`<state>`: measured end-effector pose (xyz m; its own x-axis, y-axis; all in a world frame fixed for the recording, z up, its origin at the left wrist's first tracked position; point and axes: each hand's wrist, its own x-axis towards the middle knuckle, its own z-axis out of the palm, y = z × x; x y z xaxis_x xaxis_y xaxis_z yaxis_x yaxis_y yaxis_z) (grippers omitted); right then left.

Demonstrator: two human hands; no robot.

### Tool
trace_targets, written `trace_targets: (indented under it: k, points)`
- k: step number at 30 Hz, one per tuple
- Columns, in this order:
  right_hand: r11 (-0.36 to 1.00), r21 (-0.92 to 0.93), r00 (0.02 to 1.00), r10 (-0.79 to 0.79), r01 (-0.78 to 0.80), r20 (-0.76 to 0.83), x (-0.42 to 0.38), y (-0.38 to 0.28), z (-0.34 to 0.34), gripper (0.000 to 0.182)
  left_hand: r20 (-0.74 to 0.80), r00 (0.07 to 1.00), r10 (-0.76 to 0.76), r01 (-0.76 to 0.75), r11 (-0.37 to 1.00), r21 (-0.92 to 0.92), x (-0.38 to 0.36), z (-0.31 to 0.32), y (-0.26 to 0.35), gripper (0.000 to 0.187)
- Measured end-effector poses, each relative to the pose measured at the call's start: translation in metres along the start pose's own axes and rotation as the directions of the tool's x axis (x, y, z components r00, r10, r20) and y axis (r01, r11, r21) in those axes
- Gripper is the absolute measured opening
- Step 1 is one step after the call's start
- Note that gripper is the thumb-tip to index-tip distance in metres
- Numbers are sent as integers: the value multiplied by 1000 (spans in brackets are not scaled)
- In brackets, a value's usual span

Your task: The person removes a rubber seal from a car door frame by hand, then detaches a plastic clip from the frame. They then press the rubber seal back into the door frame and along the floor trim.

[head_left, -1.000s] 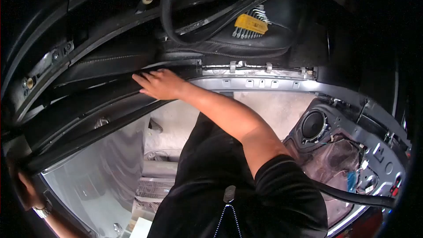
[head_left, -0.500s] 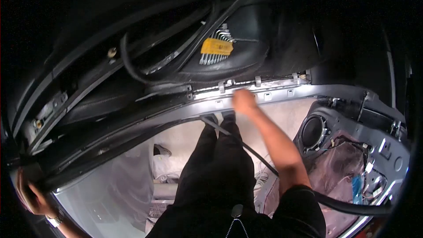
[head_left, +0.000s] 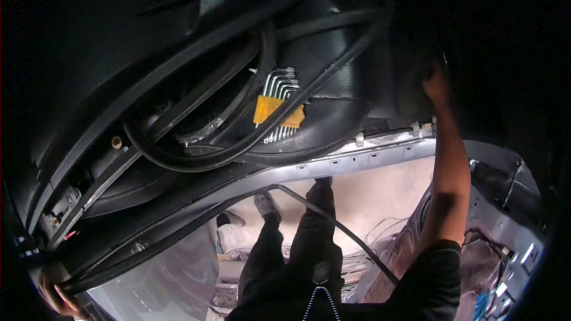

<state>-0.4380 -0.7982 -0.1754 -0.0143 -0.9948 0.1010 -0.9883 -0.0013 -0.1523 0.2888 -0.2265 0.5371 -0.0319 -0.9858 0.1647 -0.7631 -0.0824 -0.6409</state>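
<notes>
My left hand (head_left: 56, 294) is at the lower left, its fingers curled around a dark edge of the car body, partly in shadow. A black rubber seal (head_left: 172, 235) runs along the door opening towards it. On the right, my right arm reaches across the sill (head_left: 333, 165) into the dark cabin. My right hand (head_left: 438, 86) is by a dark interior panel; its fingers are lost in shadow, and I cannot see anything held. A hex key set in a yellow holder (head_left: 270, 110) lies on the black seat, under a looped black rubber strip (head_left: 321, 80).
A grey door with bare inner metal (head_left: 505, 214) stands open at the right. Another grey door panel (head_left: 160, 261) is at the lower left. Cables (head_left: 380, 229) lie on the pale floor. Clips (head_left: 359, 139) line the sill, and a shoe (head_left: 266, 205) stands below it.
My right hand has moved from the sill up and right into the dark cabin. The view has shifted, so the hex key set and seal appear lower. My left hand stays at the lower left edge.
</notes>
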Motion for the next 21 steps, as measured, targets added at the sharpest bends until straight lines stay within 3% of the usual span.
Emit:
trace_targets:
  k: [1, 2, 6, 10, 13, 15, 17, 19, 20, 21]
  points:
    - [1000, 15, 1000, -9, 9, 6, 7, 19, 19, 46, 9, 1000, -4, 4, 1000, 16, 10, -4, 13, 35]
    - [954, -180, 970, -245, 239, -10, 15, 43, 44, 45, 48, 999, 15, -19, 998, 67, 26, -10, 31, 34]
    - [959, 84, 951, -279, 269, 134, 30, 87, 83, 45, 16, 999, -43, 40, 987, 158, 58, -20, 76, 33]
    - [953, 236, 974, -213, 190, 80, 26, 126, 94, 45, -8, 1000, 12, -10, 991, 132, 64, -17, 77, 35]
    - [963, 255, 983, -38, 84, -179, -19, 113, 65, 47, -69, 992, 106, -102, 993, 52, 62, -12, 67, 39]
    - [970, 244, 855, 138, -14, -500, -65, 61, 14, 47, -77, 991, 110, -110, 994, 2, 60, -14, 63, 38]
    - [891, 453, 740, 326, -32, -589, -109, -21, -43, 39, -116, 988, 100, -98, 995, 23, 62, -14, 67, 33]
    - [785, 614, 745, 358, 87, -563, -145, -89, -95, 41, -337, 940, -51, 2, 990, -142, 64, 1, 98, 30]
    - [745, 653, 755, 349, 136, -556, -169, -135, -128, 42, -462, 870, -171, 48, 963, -266, 64, 12, 132, 30]
    - [713, 671, 796, 280, 202, -537, -200, -196, -173, 41, -421, 880, -222, 53, 924, -379, 58, 13, 161, 32]
